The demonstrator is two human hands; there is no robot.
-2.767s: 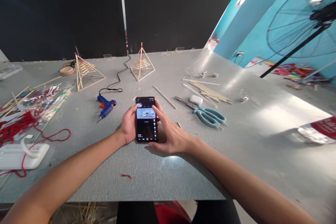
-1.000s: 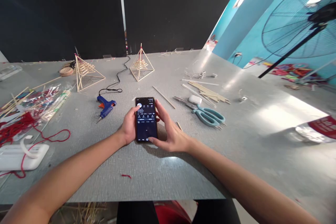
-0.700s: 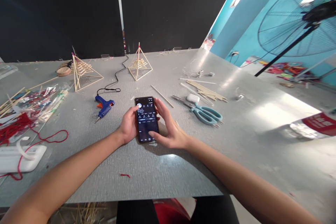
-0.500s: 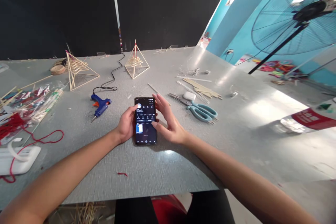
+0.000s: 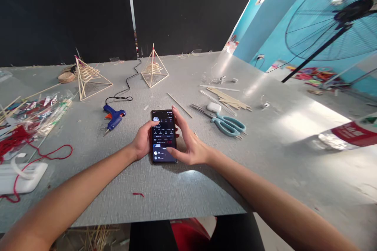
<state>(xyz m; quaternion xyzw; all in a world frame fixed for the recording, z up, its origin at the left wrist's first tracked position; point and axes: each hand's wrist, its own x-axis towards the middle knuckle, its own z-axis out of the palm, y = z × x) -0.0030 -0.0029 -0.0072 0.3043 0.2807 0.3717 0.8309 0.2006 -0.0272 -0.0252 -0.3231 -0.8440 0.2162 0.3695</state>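
A smartphone (image 5: 162, 131) with a lit dark screen is upright between my hands, above the grey table. My left hand (image 5: 142, 140) grips its left edge, and the thumb lies over the upper part of the screen. Along the right edge my right hand (image 5: 191, 145) holds it too, index finger stretched up the side and thumb over the lower screen. Fingertips of the other fingers show at that edge; the rest are hidden. Right of this hand lie teal-handled scissors (image 5: 228, 124) beside a small white case (image 5: 213, 107). A thin stick (image 5: 180, 105) lies just beyond the phone.
A blue glue gun (image 5: 114, 118) with a black cord lies left on the table (image 5: 165, 200). Two stick pyramids (image 5: 154, 71) stand at the back. Loose sticks (image 5: 229, 99), red yarn (image 5: 57, 155) and packets (image 5: 50, 111) lie around. A fan (image 5: 350, 11) stands right.
The phone's screen content has shifted, with new rows showing in its lower part. My right thumb has moved slightly down and left over the screen. My left thumb reaches slightly further in.
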